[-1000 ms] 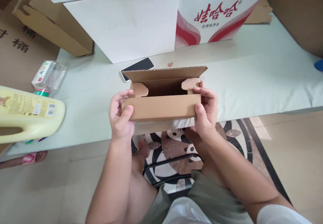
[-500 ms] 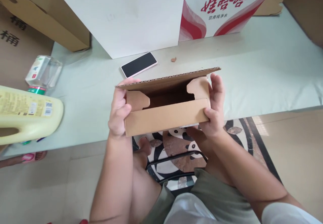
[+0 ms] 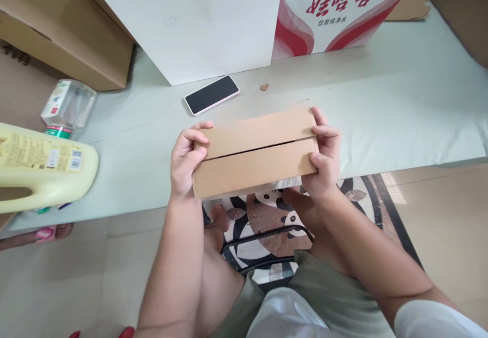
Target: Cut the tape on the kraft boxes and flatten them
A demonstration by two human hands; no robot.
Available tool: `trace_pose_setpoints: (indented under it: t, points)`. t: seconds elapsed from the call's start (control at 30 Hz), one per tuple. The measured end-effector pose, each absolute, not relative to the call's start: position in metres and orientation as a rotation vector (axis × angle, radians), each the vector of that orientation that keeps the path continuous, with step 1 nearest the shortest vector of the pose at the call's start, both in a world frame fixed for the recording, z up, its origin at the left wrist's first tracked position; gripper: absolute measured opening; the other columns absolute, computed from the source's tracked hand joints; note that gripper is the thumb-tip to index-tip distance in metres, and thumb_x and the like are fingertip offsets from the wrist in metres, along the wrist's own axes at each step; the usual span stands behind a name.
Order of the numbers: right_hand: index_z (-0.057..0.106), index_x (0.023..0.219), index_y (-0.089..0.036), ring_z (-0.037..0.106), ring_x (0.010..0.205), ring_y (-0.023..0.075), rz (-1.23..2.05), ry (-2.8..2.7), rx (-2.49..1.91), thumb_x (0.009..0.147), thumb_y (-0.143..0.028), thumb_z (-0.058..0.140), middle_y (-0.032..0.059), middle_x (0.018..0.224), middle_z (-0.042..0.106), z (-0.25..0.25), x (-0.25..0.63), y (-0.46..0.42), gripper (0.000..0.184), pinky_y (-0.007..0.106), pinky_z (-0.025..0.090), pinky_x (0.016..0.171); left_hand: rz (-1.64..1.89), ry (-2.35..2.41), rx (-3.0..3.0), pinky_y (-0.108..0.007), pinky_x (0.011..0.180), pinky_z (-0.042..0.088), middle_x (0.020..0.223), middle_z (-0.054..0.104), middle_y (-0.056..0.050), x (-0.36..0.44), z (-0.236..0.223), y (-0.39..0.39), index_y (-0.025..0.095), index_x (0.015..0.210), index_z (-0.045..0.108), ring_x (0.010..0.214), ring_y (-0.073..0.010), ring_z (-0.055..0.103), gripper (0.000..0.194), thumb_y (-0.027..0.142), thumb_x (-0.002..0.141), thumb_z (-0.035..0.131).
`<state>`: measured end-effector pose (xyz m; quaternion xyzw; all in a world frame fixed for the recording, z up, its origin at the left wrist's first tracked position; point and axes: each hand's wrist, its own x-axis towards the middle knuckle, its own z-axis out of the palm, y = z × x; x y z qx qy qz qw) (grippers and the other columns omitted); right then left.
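My left fingers [image 3: 195, 135] and right fingers [image 3: 328, 131] grip the cardboard box [image 3: 255, 167] by its ends. I should press evenly left and right so the far flap [image 3: 259, 128] sits flat.

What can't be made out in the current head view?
- Inside of the small cardboard box between the left hand and right hand: head view, covered by its folded-over top flap.
- Fine print on the yellow jug: head view, too small.
- Top of the large white box: head view, cut off by the upper edge.
- Red things: head view, cut off by the bottom edge.
- Brown scrap by the smartphone: head view, too small to identify.
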<state>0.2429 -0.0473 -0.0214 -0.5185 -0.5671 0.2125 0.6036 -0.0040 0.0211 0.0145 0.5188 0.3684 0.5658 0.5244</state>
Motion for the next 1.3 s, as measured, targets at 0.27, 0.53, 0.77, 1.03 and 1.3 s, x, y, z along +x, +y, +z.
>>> trace_pose_setpoints:
  t: [0.27, 0.53, 0.77, 1.03, 1.3]
  points:
    - [0.044, 0.135, -0.036, 0.027, 0.162, 0.0323, 0.508, -1.333, -1.285, 0.094, -0.056, 0.029, -0.0002, 0.17, 0.032, -0.017, 0.241, -0.049, 0.049, 0.065, 0.038, 0.119, 1.416, 0.91, 1.318, -0.059, 0.114, 0.042, 0.107, 0.071, -0.009, -0.003, 0.012, 0.026, 0.025, 0.068, 0.069, 0.124, -0.0364, 0.059, 0.008, 0.032, 0.071, 0.071]
    - [0.055, 0.119, -0.032, 0.022, 0.163, 0.0355, 0.532, -1.274, -1.165, 0.093, -0.058, 0.04, -0.0004, 0.169, 0.038, -0.016, 0.239, -0.053, 0.04, 0.067, 0.029, 0.125, 1.536, 0.915, 1.219, -0.04, 0.096, 0.054, 0.102, 0.076, -0.005, 0.007, 0.016, 0.022, 0.024, 0.071, 0.071, 0.106, -0.0246, 0.066, 0.012, 0.034, 0.075, 0.076]
    - [0.059, 0.11, -0.03, 0.03, 0.161, 0.0337, 0.561, -1.203, -1.104, 0.092, -0.05, 0.049, 0.0007, 0.161, 0.049, -0.019, 0.243, -0.044, 0.029, 0.066, 0.021, 0.129, 1.466, 0.934, 1.186, -0.031, 0.086, 0.053, 0.109, 0.075, -0.004, 0.003, 0.014, 0.025, 0.023, 0.082, 0.073, 0.096, -0.0179, 0.068, 0.019, 0.035, 0.072, 0.084]
    - [0.057, 0.108, -0.028, 0.03, 0.16, 0.0362, 0.547, -1.22, -1.187, 0.091, -0.051, 0.042, 0.0034, 0.162, 0.048, -0.018, 0.247, -0.041, 0.032, 0.069, 0.026, 0.124, 1.513, 0.959, 1.714, -0.041, 0.11, 0.051, 0.125, 0.073, -0.003, -0.017, 0.049, 0.014, 0.028, 0.096, 0.079, 0.128, -0.0242, 0.063, 0.016, 0.03, 0.08, 0.081]
    - [0.058, 0.109, -0.027, 0.037, 0.157, 0.0354, 0.538, -1.248, -1.135, 0.091, -0.048, 0.044, 0.0061, 0.158, 0.053, -0.018, 0.246, -0.04, 0.031, 0.067, 0.026, 0.125, 0.359, 1.286, 2.565, -0.074, 0.124, 0.026, 0.166, 0.043, -0.008, 0.008, 0.089, -0.028, 0.036, 0.148, 0.057, 0.156, -0.0494, 0.029, 0.083, 0.052, 0.072, 0.087]
